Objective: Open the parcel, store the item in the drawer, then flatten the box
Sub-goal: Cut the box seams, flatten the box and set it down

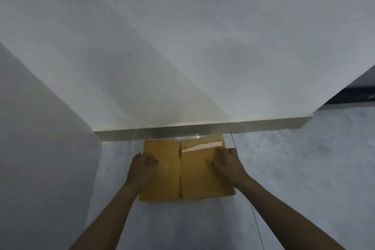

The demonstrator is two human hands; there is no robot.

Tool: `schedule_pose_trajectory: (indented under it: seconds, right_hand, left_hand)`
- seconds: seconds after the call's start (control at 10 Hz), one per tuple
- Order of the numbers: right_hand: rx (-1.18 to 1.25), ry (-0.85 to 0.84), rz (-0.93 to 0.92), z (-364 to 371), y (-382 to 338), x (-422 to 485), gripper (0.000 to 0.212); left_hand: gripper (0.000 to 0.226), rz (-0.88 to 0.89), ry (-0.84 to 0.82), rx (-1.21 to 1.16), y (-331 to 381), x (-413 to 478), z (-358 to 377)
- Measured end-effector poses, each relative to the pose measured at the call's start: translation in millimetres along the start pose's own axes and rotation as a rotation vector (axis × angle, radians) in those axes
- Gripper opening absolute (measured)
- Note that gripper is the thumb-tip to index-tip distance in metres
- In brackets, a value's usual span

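Note:
A yellow-brown cardboard box lies flat on the grey floor, pushed up against the base of a white wall. A seam runs down its middle and a strip of clear tape shows near its far edge. My left hand rests palm down on the box's left part, fingers together. On the right part lies my right hand, pressing down with the fingers spread a little. Neither hand grips anything. No item or drawer is in sight.
A white wall with a skirting ledge stands straight ahead. Another white wall closes the left side. Grey floor spreads to the right, with a dark opening at the far right.

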State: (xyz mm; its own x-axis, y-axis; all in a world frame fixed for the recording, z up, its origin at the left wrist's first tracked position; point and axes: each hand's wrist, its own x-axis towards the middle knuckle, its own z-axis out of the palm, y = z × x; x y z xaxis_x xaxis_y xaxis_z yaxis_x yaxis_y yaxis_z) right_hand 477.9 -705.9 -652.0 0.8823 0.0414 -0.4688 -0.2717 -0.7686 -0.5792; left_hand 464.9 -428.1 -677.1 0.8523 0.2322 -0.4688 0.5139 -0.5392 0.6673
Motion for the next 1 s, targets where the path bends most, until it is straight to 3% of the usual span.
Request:
schedule_pose_trajectory:
  seconds: [0.1, 0.2, 0.3, 0.5, 0.7, 0.9, 1.0]
  right_hand:
    - [-0.003, 0.006, -0.011, 26, 23, 31, 0.057]
    - [-0.037, -0.001, 0.000, 41, 38, 54, 0.061]
    - [-0.126, -0.031, 0.037, 50, 46, 69, 0.081]
    - [-0.383, -0.091, 0.013, 67, 50, 75, 0.070]
    - [-0.534, -0.027, 0.034, 86, 51, 82, 0.076]
    - [-0.539, -0.118, -0.028, 53, 10, 67, 0.067]
    - [-0.497, -0.085, -0.067, 28, -27, 45, 0.064]
  left_hand:
    - [0.048, 0.055, 0.011, 0.076, -32, 34, 31]
    - [0.045, 0.148, 0.005, 0.133, -49, 55, 51]
    - [0.049, 0.180, -0.080, 0.291, -59, 60, 64]
    - [0.061, 0.216, -0.129, 0.551, -60, 55, 66]
    - [0.070, 0.230, -0.118, 0.765, -60, 55, 72]
    - [0.069, 0.138, -0.265, 0.746, 2, 44, 42]
    - [0.065, 0.154, -0.243, 0.716, 49, 17, 23]
